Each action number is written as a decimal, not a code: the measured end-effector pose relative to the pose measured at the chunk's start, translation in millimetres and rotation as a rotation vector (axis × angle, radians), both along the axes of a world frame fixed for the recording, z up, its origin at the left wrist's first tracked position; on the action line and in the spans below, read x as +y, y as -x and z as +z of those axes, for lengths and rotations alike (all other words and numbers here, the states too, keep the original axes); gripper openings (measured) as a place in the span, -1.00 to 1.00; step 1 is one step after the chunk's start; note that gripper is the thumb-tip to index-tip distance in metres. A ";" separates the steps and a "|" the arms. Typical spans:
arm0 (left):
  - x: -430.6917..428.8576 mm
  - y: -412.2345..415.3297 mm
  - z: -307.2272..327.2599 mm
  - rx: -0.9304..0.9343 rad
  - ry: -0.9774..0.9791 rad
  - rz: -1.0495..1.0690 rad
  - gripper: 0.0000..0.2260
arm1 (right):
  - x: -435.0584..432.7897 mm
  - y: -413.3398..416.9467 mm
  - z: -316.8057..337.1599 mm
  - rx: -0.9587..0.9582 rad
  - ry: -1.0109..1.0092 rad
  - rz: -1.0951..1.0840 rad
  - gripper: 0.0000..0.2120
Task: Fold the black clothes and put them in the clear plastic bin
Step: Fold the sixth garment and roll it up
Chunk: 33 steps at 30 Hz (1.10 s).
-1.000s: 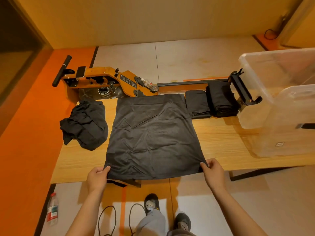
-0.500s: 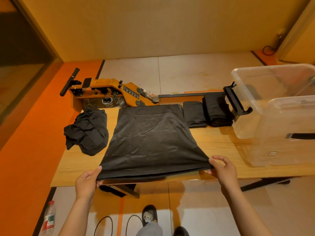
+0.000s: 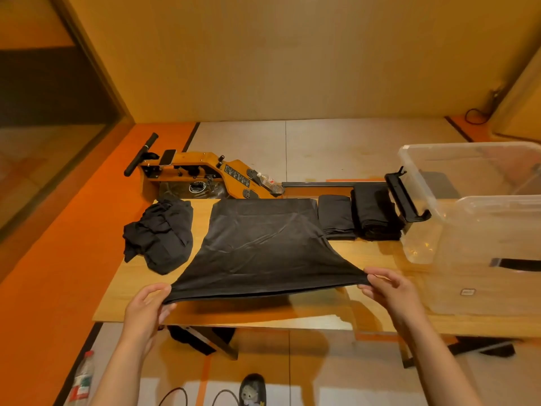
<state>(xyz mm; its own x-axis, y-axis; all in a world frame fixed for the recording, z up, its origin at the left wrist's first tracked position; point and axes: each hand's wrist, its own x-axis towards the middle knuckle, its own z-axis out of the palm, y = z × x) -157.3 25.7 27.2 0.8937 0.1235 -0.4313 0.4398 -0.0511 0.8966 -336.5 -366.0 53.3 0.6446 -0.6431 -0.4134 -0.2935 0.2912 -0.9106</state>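
Left hand point(image 3: 146, 306) and right hand point(image 3: 392, 291) each pinch a near corner of the spread black garment point(image 3: 263, 247); its hem is held clear of the bench point(image 3: 380, 256) and its far edge lies flat. Two folded black stacks point(image 3: 374, 212) sit at 1 o'clock, beside the clear plastic bin point(image 3: 409, 159). Judged remaining: this fold, the crumpled black pile point(image 3: 161, 235) at 10 o'clock, all binning.

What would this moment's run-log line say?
step: folding | left hand: pinches near-left corner of black garment | right hand: pinches near-right corner | near edge: held above table
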 end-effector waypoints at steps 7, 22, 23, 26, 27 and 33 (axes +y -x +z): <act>-12.9 -14.2 50.4 -0.034 0.137 -0.020 -0.89 | -21.7 -18.0 33.1 -0.131 -0.066 0.021 -0.86; -33.7 -63.3 168.1 -0.280 0.103 -0.167 -0.75 | -51.9 -67.1 132.9 -0.335 0.153 0.104 -0.77; -34.3 -67.6 175.1 -0.317 0.062 -0.163 -0.76 | -52.9 -70.7 141.0 -0.360 0.158 0.089 -0.78; -39.7 -73.2 200.4 -0.464 -0.108 -0.167 -0.79 | -56.2 -80.3 165.2 -0.457 0.186 0.069 -0.83; -42.2 -73.4 209.9 -0.518 -0.189 -0.174 -0.80 | -58.2 -83.2 172.9 -0.486 0.201 0.059 -0.84; -53.0 -81.7 259.5 -0.719 -0.287 -0.168 -0.74 | -71.4 -106.8 218.6 -0.623 0.325 -0.013 -0.90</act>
